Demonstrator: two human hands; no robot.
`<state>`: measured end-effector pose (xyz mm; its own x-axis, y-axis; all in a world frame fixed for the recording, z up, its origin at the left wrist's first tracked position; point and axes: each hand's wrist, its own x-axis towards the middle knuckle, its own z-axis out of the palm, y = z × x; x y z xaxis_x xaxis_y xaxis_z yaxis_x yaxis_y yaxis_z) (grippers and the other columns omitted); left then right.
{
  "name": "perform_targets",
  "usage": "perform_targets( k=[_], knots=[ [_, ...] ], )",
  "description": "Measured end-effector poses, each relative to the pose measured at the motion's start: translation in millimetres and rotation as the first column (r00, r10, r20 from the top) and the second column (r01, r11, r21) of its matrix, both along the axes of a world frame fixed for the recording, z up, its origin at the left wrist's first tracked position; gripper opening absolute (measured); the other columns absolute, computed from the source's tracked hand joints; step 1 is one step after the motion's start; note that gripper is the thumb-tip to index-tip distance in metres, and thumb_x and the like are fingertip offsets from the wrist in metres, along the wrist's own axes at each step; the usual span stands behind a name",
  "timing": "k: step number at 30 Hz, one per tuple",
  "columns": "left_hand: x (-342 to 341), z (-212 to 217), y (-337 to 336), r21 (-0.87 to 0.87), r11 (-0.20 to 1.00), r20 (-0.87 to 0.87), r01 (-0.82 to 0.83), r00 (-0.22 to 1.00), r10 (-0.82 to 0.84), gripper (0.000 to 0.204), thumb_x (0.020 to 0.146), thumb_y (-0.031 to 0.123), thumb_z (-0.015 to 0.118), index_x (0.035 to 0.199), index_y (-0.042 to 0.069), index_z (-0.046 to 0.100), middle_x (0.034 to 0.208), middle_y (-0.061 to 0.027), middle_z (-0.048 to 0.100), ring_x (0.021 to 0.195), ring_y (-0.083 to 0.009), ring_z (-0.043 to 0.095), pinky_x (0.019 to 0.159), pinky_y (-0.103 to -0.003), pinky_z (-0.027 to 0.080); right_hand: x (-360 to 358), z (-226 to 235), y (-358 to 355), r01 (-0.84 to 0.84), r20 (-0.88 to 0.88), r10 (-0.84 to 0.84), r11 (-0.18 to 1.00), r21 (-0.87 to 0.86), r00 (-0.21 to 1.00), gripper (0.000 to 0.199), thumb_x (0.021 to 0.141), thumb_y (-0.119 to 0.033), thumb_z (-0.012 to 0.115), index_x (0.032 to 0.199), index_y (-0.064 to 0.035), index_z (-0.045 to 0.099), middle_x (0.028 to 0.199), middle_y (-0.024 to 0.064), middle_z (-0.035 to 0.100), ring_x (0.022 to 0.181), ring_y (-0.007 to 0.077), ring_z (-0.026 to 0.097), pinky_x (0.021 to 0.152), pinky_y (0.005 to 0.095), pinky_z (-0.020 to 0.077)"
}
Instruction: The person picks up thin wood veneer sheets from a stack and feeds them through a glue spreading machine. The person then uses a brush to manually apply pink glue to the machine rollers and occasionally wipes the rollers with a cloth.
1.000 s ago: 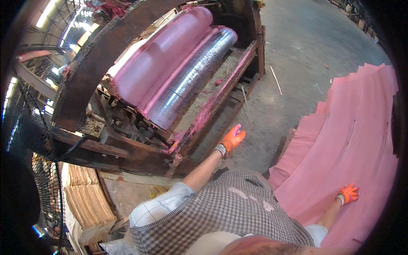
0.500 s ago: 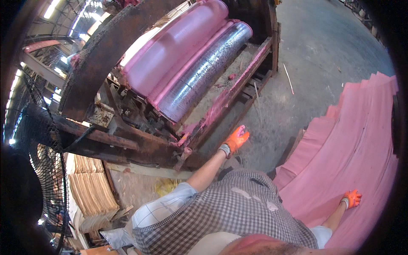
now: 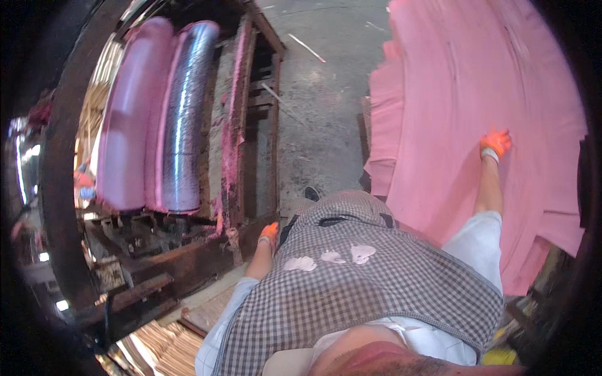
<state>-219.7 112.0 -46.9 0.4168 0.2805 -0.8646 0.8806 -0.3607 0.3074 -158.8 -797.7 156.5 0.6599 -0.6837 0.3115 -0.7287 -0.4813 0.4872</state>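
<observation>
A pink-coated roller [image 3: 125, 119] lay just beside a grooved metal roller [image 3: 185, 119] within a rusted, pink-stained machine frame [image 3: 251, 119], with a grey concrete floor [image 3: 320, 113] to its right, a thin stick [image 3: 307, 47] lying there, and stacked pale veneer sheets [image 3: 157, 341] below.

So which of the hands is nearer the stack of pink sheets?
Right. The right hand rests on the stack of pink sheets; the left hand is apart from it, by the machine frame.

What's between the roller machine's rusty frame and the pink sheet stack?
Head view: bare grey concrete floor separates the rusty metal machine frame from the stacked pink sheets; only thin scrap sticks.
</observation>
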Motion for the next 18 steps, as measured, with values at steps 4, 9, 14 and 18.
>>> perform_targets(
  k=[4, 9, 14, 18],
  knots=[
    [-13.6, 23.9, 43.5, -0.258, 0.962, 0.030, -0.088, 0.995, 0.099, 0.029, 0.091, 0.047, 0.064, 0.090, 0.018, 0.062, 0.078, -0.0013, 0.056, 0.072, -0.0152, 0.052, 0.057, -0.034, 0.038, 10.7, 0.4, 32.5, 0.033, -0.022, -0.034, 0.998, -0.047, 0.999, 0.036, 0.084, -0.044, 0.067, 0.110, -0.0186, 0.068, 0.132, 0.0213, 0.054, 0.113, 0.0400, 0.056, 0.093, 0.0524, 0.0434],
    [15.9, 20.8, -1.2, -0.501, 0.801, 0.100, -0.329, 0.897, 0.431, 0.022, 0.095, 0.044, 0.062, 0.102, 0.024, 0.062, 0.074, 0.0040, 0.053, 0.064, -0.0129, 0.050, 0.057, -0.031, 0.043, 25.9, 10.2, 21.9, 0.326, -0.278, -0.275, 0.932, 0.160, 0.920, 0.052, 0.098, -0.037, 0.049, 0.143, -0.0096, 0.052, 0.157, 0.0208, 0.035, 0.142, 0.0389, 0.039, 0.112, 0.0607, 0.0289],
    [61.8, -0.3, -32.5, -0.264, 0.895, 0.026, -0.359, 0.925, 0.379, 0.029, 0.089, 0.056, 0.060, 0.084, 0.028, 0.051, 0.060, 0.0055, 0.043, 0.051, -0.0169, 0.042, 0.050, -0.040, 0.035, 23.2, 20.9, 23.5, 0.232, -0.137, -0.208, 0.953, 0.195, 0.968, 0.064, 0.094, -0.051, 0.053, 0.148, -0.0185, 0.046, 0.160, 0.0230, 0.028, 0.144, 0.0448, 0.031, 0.115, 0.0610, 0.0221],
    [95.4, -26.6, -22.3, -0.475, 0.849, -0.010, -0.230, 0.966, 0.257, 0.021, 0.092, 0.047, 0.056, 0.095, 0.027, 0.052, 0.072, 0.0027, 0.049, 0.060, -0.0199, 0.048, 0.052, -0.041, 0.036, 12.5, 29.4, 30.9, 0.238, -0.153, -0.204, 0.938, 0.252, 0.967, 0.063, 0.095, -0.049, 0.052, 0.150, -0.0187, 0.044, 0.161, 0.0235, 0.026, 0.145, 0.0441, 0.030, 0.115, 0.0602, 0.0222]
  ],
)
